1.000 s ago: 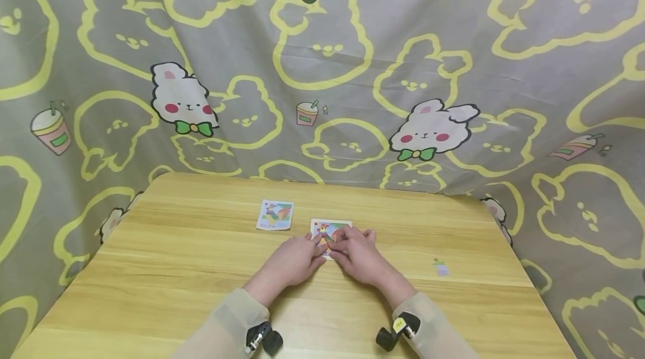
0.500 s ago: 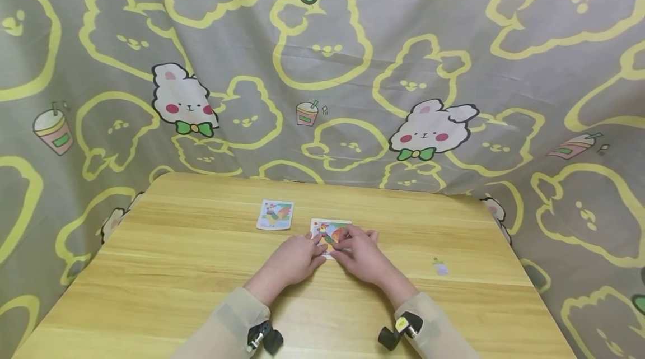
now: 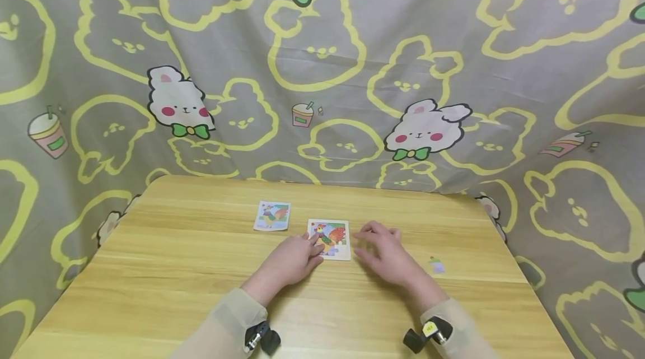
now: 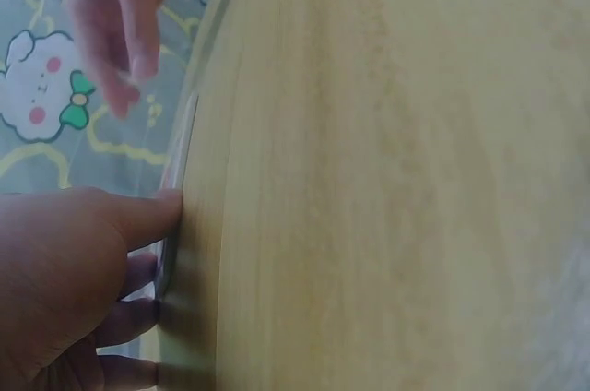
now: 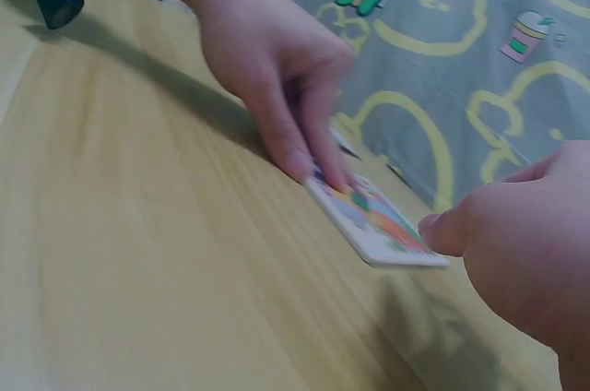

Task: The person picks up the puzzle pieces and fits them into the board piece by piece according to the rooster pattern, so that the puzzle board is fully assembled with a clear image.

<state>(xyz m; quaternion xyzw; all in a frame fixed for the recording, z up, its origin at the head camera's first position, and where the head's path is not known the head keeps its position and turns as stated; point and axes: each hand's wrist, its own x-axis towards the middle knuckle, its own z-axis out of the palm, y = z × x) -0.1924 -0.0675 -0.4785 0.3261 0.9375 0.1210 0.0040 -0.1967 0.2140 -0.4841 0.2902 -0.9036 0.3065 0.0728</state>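
Note:
A small square jigsaw puzzle (image 3: 339, 234) of a colourful rooster lies in a white-edged tray mid-table. Pale bare patches show at its lower right. My left hand (image 3: 291, 261) holds the puzzle at its lower left, thumb at the near edge and a finger over the picture. In the left wrist view the puzzle is seen nearly edge-on, partly behind that hand. Just off the right edge hovers my right hand (image 3: 385, 252), fingers loosely bent with nothing between them. A small green and lilac puzzle piece (image 3: 436, 265) lies farther right on the wood.
Up and left of the puzzle lies a square picture card (image 3: 272, 215) with the same rooster. The wooden table (image 3: 201, 247) reaches back to a grey curtain (image 3: 232, 56) printed with yellow outlines and rabbits. Each forearm carries a black wrist mount.
My right hand has lifted away from the puzzle to the right, uncovering the picture's right side. The left hand stays at the puzzle's lower left. The head view has shifted slightly.

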